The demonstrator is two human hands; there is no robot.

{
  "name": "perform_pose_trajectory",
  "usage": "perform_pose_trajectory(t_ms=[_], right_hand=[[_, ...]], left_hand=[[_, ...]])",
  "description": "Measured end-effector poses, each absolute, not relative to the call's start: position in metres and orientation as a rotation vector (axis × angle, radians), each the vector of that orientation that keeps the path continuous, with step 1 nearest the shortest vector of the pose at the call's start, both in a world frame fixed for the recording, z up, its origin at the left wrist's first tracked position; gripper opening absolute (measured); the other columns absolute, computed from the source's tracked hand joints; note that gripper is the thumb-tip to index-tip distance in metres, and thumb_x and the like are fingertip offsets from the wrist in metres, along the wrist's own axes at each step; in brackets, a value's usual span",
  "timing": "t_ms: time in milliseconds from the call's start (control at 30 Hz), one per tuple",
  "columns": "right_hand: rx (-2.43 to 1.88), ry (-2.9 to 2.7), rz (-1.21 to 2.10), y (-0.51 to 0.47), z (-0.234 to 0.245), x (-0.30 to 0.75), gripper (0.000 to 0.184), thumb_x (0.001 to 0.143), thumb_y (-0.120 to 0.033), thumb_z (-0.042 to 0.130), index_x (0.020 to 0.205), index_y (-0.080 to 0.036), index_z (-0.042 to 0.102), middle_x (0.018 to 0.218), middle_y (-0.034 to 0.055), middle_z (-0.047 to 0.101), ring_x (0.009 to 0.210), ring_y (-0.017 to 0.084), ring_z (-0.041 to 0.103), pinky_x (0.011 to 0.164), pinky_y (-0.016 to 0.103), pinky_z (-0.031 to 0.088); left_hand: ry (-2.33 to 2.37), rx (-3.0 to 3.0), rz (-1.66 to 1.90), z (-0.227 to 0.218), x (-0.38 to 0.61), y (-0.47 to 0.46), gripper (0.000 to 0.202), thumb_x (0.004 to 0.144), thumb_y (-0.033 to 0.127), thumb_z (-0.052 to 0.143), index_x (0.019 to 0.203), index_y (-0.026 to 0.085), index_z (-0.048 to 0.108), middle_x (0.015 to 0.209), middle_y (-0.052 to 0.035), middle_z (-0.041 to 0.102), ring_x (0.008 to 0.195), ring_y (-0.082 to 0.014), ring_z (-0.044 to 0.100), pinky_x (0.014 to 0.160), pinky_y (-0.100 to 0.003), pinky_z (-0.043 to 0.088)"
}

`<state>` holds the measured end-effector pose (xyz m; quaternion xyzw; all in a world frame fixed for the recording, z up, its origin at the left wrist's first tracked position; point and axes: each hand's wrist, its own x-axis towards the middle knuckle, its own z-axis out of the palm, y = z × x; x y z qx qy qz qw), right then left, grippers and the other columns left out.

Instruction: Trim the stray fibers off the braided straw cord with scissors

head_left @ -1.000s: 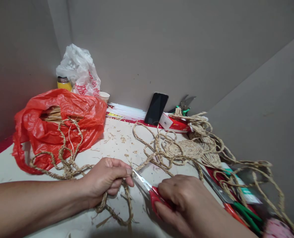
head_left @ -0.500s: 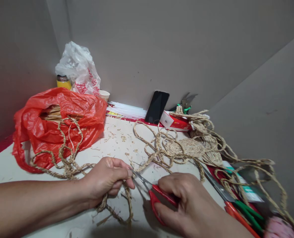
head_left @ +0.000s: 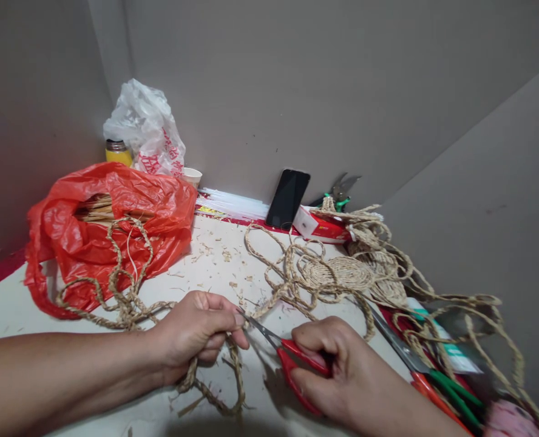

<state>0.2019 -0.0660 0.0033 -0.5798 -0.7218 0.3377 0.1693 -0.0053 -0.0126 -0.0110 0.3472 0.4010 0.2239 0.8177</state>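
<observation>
Far left on white tabletop (head_left: 215,255): red plastic bag (head_left: 91,243), loose loops of braided straw rope (head_left: 124,303) in front. Next, left hand (head_left: 196,334): fingers (head_left: 215,346) curled tight round rope, thumb pinching it. Then red-handled scissors (head_left: 292,358), blade tips just beside pinch. Lastly right hand (head_left: 342,376): fingers (head_left: 317,337) closed through handles.

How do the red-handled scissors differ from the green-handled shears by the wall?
The red-handled scissors sit in the right hand, tips at the braided rope; the green-handled shears rest untouched. The scissors' blades are slim, the shears' blades broad. Both have metal blades.
</observation>
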Motion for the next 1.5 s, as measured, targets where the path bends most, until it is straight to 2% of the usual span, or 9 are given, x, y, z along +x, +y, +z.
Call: perform_pose_trajectory(t_ms=[167,500,933,1067,1233,1367,1500], right_hand=[[-1.696,-2.093,0.890,-0.068,0.002,0.202,0.029,0.063,-0.017,0.050,0.052,-0.022,0.023,0.051,-0.0067,0.024,0.049,0.009,0.023,0.044,0.026,0.019],[-1.547,-1.862,1.311,-0.066,0.014,0.202,0.033,0.059,-0.010,0.046,0.050,-0.022,0.017,0.050,-0.0081,0.015,0.048,0.007,0.016,0.043,0.025,0.014],[-1.503,-1.715,1.435,-0.062,0.020,0.200,0.035,0.062,-0.018,0.050,0.049,-0.023,0.018,0.046,-0.0089,0.017,0.046,0.007,0.016,0.042,0.024,0.014],[-1.529,-1.777,1.369,-0.059,0.017,0.202,0.036,0.070,-0.026,0.054,0.045,-0.021,0.028,0.044,-0.0064,0.027,0.046,0.007,0.024,0.044,0.023,0.020],[-1.482,-1.923,1.199,-0.056,0.009,0.200,0.031,0.077,-0.028,0.056,0.052,-0.019,0.040,0.055,-0.0036,0.040,0.055,0.010,0.036,0.052,0.023,0.030],[-1.403,-1.910,1.078,-0.054,0.005,0.195,0.023,0.080,-0.028,0.057,0.059,-0.017,0.056,0.063,0.0008,0.054,0.063,0.014,0.048,0.061,0.026,0.038],[-1.314,-1.681,1.153,-0.052,-0.002,0.197,0.022,0.079,-0.035,0.063,0.068,-0.017,0.069,0.078,0.0064,0.064,0.077,0.020,0.057,0.071,0.031,0.043]], left_hand=[[0.846,0.734,0.475,-0.010,-0.004,-0.012,0.011,0.065,0.021,0.063,0.064,0.013,0.055,0.056,-0.0024,0.065,0.031,0.0013,0.016,0.037,-0.019,0.006],[0.864,0.752,0.447,-0.010,-0.006,-0.018,0.008,0.065,0.019,0.060,0.069,0.014,0.056,0.058,-0.0025,0.066,0.032,0.0004,0.018,0.036,-0.019,0.007],[0.842,0.746,0.458,-0.009,-0.006,-0.013,0.013,0.071,0.023,0.063,0.067,0.012,0.057,0.054,0.0011,0.061,0.031,0.0017,0.016,0.037,-0.019,0.006],[0.818,0.699,0.497,-0.007,-0.006,-0.013,0.012,0.070,0.022,0.065,0.071,0.013,0.057,0.063,-0.0002,0.063,0.034,0.0016,0.019,0.037,-0.018,0.007],[0.874,0.740,0.567,-0.006,-0.005,-0.014,0.019,0.065,0.023,0.072,0.078,0.012,0.065,0.048,0.0072,0.046,0.039,-0.0016,0.032,0.039,-0.015,0.020],[0.895,0.786,0.626,-0.008,-0.005,-0.012,0.022,0.060,0.024,0.077,0.075,0.010,0.069,0.056,0.0024,0.057,0.043,-0.0028,0.044,0.043,-0.016,0.031],[0.875,0.779,0.610,-0.011,-0.004,-0.011,0.025,0.059,0.026,0.079,0.076,0.011,0.069,0.058,0.0022,0.058,0.043,-0.0044,0.047,0.045,-0.018,0.036]])
